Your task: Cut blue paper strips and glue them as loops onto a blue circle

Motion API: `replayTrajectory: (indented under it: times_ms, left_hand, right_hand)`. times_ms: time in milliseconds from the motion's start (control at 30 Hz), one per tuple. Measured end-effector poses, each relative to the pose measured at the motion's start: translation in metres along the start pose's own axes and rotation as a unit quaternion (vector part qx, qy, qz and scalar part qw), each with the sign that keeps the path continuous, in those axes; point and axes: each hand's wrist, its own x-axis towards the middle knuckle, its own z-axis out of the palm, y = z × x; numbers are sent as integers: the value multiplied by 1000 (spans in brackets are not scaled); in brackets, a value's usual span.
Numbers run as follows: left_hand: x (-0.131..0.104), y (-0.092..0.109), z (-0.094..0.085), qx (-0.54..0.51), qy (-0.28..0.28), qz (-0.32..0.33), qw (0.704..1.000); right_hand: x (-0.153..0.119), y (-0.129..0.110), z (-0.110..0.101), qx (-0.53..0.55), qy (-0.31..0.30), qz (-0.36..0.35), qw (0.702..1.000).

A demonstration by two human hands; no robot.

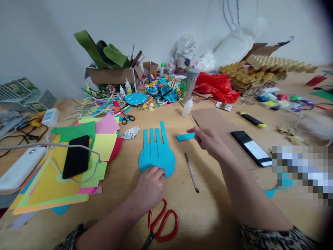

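Observation:
A blue paper cutout lies flat, with a round base and several upright strips separated by slits. My left hand rests on its lower edge, fingers curled and closed against the paper. To its right, my right hand pinches the end of a short blue paper strip just above the table. Between the two hands lies a pen. Red-handled scissors lie below my left hand, their blades pointing toward me.
Coloured paper sheets with a black phone are at left. Behind stand a white glue bottle, small black scissors and a metal flask. Brown cardboard, a box cutter and a black-and-white case lie right.

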Motion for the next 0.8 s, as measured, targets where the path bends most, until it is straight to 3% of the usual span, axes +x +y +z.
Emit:
replayTrajectory:
  times_ms: [133,233,333,467,700,800]
  left_hand:
    - [-1,-1,0,-7,4,-1,1000]
    - [-1,-1,-1,-7,9,4,1000]
    - [0,-1,-1,-8,15,10,1000]
    - [0,-2,0,-4,22,12,1000]
    - [0,-2,-1,-1,23,14,1000]
    - [-1,-2,-1,-5,15,12,1000]
  right_hand:
    - [-42,41,-6,-255,56,-5,965]
    - [-74,60,-9,-400,86,26,912]
    - [-91,64,-8,-501,100,21,860]
    - [-88,61,-3,-512,108,11,852]
    - [-52,62,-2,-516,107,11,850]
    - [-52,58,-1,-534,124,-55,835]
